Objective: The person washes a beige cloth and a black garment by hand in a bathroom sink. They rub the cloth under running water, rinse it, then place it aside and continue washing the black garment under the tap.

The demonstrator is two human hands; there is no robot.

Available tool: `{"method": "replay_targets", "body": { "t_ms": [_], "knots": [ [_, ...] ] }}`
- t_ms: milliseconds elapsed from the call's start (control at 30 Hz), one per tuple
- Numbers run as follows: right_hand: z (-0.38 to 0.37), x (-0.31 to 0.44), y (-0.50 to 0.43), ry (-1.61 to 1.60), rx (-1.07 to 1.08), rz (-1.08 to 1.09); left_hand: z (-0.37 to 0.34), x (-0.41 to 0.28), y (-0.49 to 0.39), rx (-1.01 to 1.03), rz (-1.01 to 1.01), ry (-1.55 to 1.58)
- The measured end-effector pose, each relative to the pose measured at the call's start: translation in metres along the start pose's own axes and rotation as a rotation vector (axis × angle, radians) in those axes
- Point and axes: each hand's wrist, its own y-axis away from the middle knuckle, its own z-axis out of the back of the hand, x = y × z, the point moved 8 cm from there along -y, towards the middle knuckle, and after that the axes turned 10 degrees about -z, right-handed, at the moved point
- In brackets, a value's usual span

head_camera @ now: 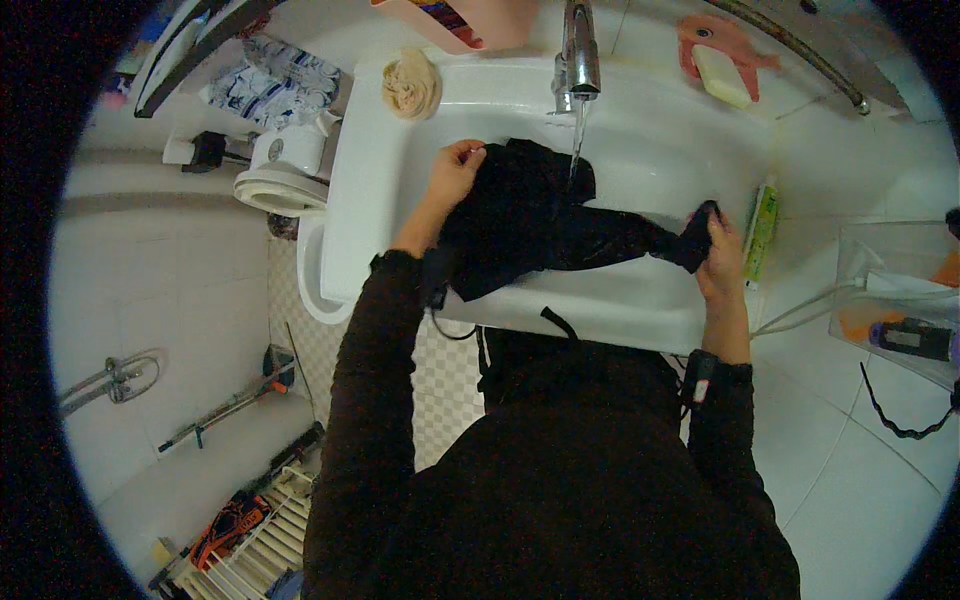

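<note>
A dark wet garment (517,217) is stretched across the white washbasin (660,150), one long sleeve or leg reaching right. My left hand (456,172) pinches its upper left edge. On the right, my right hand (718,255) grips the narrow end of the long part. Water runs from the chrome faucet (582,64) onto the cloth. Folds hide which kind of garment it is.
A beige bundled cloth (412,85) sits on the basin's back left corner. At the back right, a bar of soap (721,75) rests in a pink fish-shaped holder (709,37). A green tube (762,234) lies along the right rim. A toilet (289,176) stands left.
</note>
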Motion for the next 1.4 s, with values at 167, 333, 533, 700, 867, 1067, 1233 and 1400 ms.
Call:
{"method": "replay_targets", "body": {
  "t_ms": [167, 333, 533, 700, 867, 1067, 1233, 1400],
  "knots": [
    [-0.051, -0.031, -0.004, 0.124, 0.227, -0.226, 0.031, -0.105, 0.039, 0.069, -0.053, 0.376],
    [-0.112, -0.09, 0.009, 0.088, 0.499, -0.45, 0.002, -0.146, 0.112, 0.314, -0.099, 0.418],
    [-0.148, -0.152, 0.007, 0.247, 0.612, -0.617, -0.063, -0.101, 0.191, 1.078, -0.022, 0.131],
    [-0.155, -0.097, 0.0, 0.716, 0.495, 0.023, -0.051, -0.085, 0.154, 0.715, -0.038, 0.168],
    [-0.174, -0.011, 0.039, 0.582, 0.61, 0.4, -0.044, -0.102, 0.085, 0.178, 0.008, 0.399],
    [-0.164, 0.036, 0.037, 0.441, 0.569, 0.31, -0.078, -0.126, 0.061, 0.265, 0.125, 0.783],
    [-0.137, 0.031, 0.017, 0.257, 0.45, 0.157, -0.075, -0.122, 0.053, 0.239, 0.125, 0.934],
    [-0.147, 0.009, 0.024, 0.232, 0.687, -0.023, -0.082, -0.111, 0.054, 0.162, 0.276, 1.008]
  ]
}}
